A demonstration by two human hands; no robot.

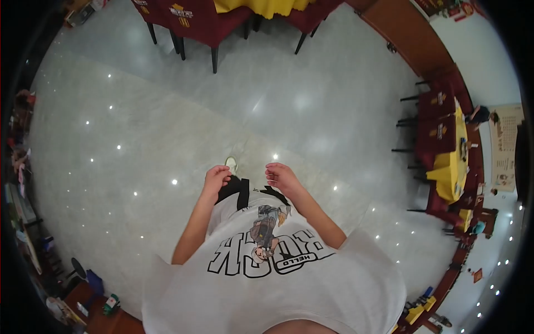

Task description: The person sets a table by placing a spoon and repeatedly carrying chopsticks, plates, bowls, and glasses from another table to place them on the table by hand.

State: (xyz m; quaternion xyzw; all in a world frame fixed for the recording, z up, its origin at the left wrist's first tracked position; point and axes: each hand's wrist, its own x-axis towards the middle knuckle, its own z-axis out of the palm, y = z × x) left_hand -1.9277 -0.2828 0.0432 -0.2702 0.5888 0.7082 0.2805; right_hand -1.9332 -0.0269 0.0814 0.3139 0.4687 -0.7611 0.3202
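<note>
My left hand (216, 179) is held in front of my waist with its fingers loosely bent, and I see nothing in it. Across from it, my right hand (281, 176) hangs with fingers slightly apart and holds nothing visible. The two hands are apart from each other. Below and between them are a white T-shirt (183, 298) with black lettering and a printed figure, and a black strap (243, 193) near the left hand. One light-coloured shoe (231, 163) shows just beyond the left hand; the other foot is hidden.
Glossy grey floor (167, 128) surrounds me. Ahead stand dark red covered chairs (203, 22) at a table with a yellow cloth (261, 6). On the right are more red chairs (435, 133) and a yellow-covered table (449, 170). A wooden counter (108, 323) with a green item lies at lower left.
</note>
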